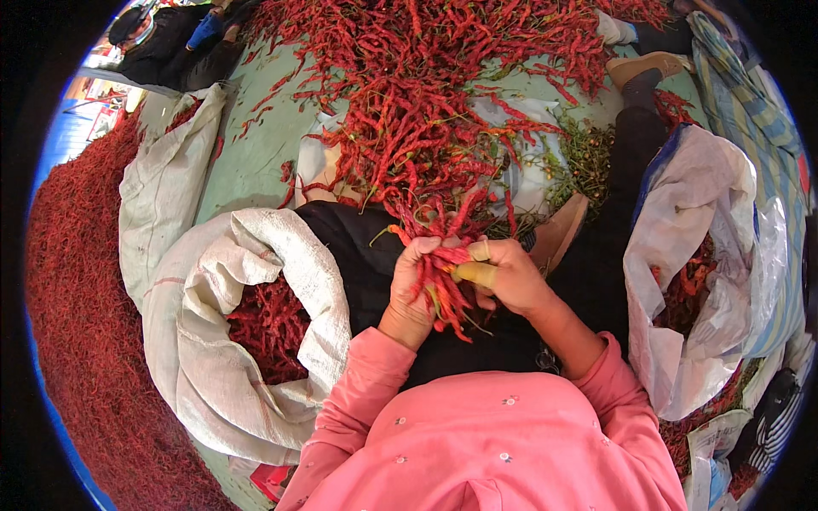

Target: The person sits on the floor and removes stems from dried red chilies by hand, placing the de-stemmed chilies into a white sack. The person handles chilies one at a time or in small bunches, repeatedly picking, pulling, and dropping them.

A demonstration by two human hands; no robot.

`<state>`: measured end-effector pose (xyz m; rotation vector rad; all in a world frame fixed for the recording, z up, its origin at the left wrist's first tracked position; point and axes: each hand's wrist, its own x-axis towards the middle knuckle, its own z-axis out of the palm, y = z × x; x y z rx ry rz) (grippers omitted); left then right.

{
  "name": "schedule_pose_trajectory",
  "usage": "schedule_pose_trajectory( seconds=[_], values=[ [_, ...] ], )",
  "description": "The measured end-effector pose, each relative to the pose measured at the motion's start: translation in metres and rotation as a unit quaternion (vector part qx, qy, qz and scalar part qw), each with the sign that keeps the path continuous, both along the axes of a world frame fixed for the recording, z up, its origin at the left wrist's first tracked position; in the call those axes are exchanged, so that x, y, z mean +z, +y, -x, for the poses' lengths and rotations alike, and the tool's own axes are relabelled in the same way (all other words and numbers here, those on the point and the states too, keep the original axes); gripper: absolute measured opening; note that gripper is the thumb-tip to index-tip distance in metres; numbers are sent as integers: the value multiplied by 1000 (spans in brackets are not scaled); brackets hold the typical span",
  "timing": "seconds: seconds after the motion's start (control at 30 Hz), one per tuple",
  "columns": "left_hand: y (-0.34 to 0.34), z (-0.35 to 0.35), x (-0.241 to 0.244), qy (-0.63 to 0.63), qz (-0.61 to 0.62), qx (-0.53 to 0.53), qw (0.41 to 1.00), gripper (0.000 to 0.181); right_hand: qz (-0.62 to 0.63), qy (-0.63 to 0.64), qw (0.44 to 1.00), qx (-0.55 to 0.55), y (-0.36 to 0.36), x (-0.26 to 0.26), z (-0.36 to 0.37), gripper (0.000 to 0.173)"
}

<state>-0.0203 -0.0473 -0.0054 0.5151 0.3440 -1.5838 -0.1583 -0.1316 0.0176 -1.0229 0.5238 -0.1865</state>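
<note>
A bunch of red chili peppers (441, 290), some with green stems, is gripped in my left hand (409, 287) above my lap. My right hand (514, 278) meets the bunch from the other side, its thumb and fingers pinching peppers there. Yellowish coverings (478, 273) wrap the thumb and a finger of that hand. Just beyond both hands, a heap of long wrinkled red chilies (409, 128) spreads over the pale green floor (255, 147). The fingertips of my left hand are partly hidden by the peppers.
A white woven sack (172, 319) with a rolled rim holds chilies at my left; a plastic-lined sack (690, 191) with chilies stands at right. A large chili pile (96, 306) lies far left. Green stems (585, 156) lie beside my shoe (559, 233). Other people (172, 45) sit nearby.
</note>
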Motion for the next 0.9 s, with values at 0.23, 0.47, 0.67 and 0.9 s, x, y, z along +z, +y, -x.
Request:
schedule_pose_trajectory(
  seconds=[0.23, 0.47, 0.67, 0.9],
  values=[
    [4, -8, 2, -134, 18, -17, 991, 25, -32, -24, 998, -39, -21, 21, 38, 18],
    [-2, 8, 15, -367, -23, -41, 929, 34, 484, 112, 851, -170, -13, 18, 21, 20],
    [-1, 13, 10, -489, 5, -68, 869, 33, 277, 89, 943, -160, -8, -5, -6, 19],
    [4, 13, 8, -455, -1, -42, 890, 30, 163, 48, 980, -106, -10, -7, 2, 14]
  ],
)
